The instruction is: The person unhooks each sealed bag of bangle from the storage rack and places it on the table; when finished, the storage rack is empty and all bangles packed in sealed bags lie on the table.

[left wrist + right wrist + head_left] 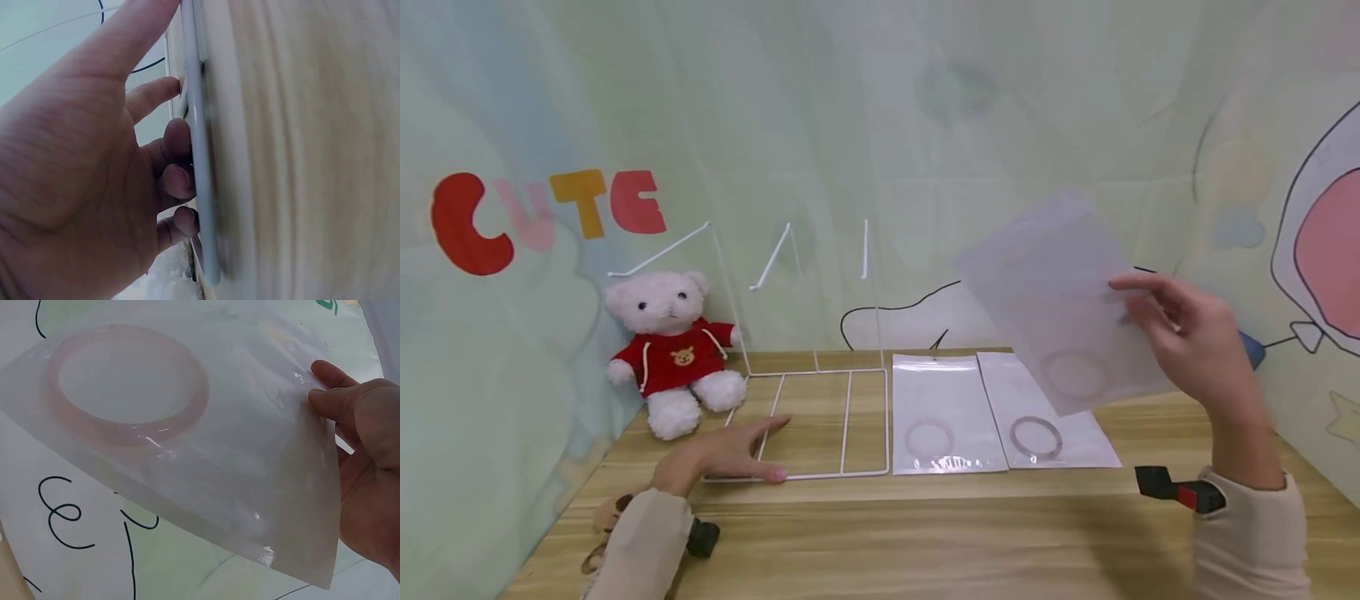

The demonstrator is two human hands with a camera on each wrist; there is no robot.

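My right hand point(1198, 342) pinches a translucent plastic bag point(1037, 283) by its edge, between thumb and fingertips. Inside it, a pale pink bangle point(144, 432) shows large in the right wrist view. The bag hangs tilted in the air, partly over two flat bags on the table. My left hand point(730, 454) rests on the left part of a white wire rack point(842, 476), thumb at the front bar and index finger stretched across the base. In the left wrist view the other fingers bend loosely against the wire.
Right of the rack lie a flat bag point(940, 383) with a pale bangle and another bag point(1000, 371) with a darker bangle point(1013, 437). A white teddy bear point(677, 358) in a red sweater sits behind the rack's left side. Thin rack arms point(772, 257) rise at the back.
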